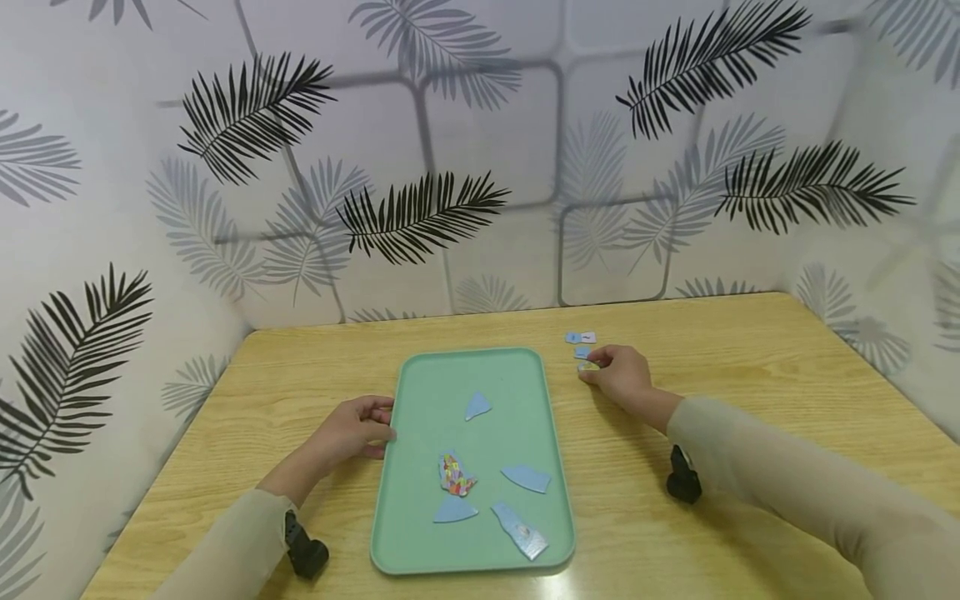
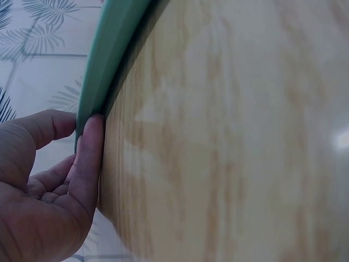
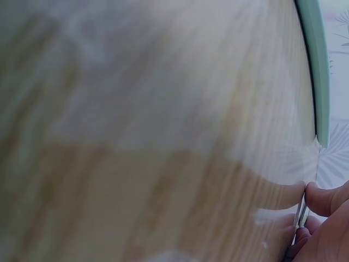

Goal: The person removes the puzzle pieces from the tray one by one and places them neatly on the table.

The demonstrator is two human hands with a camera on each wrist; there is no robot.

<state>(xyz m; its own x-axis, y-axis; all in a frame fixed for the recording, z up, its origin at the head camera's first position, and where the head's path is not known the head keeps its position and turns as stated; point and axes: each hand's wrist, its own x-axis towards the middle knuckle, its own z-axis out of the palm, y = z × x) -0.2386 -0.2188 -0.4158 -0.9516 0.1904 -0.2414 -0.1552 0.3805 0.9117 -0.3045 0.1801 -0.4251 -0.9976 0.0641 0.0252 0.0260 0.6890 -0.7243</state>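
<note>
My left hand holds the left rim of a green tray, and in the left wrist view its thumb and fingers pinch the tray's edge. To the right of the tray, my right hand pinches a small flat puzzle piece at table level, partly hidden by the fingers. Just beyond lie a small blue piece and a pair of blue and pale pieces side by side. In the right wrist view the thumb and fingers meet at a thin edge.
Inside the tray lie several light blue pieces, among them a triangular one, a curved one and a long one. A multicoloured piece is there too. A leaf-patterned wall covering stands behind the wooden table.
</note>
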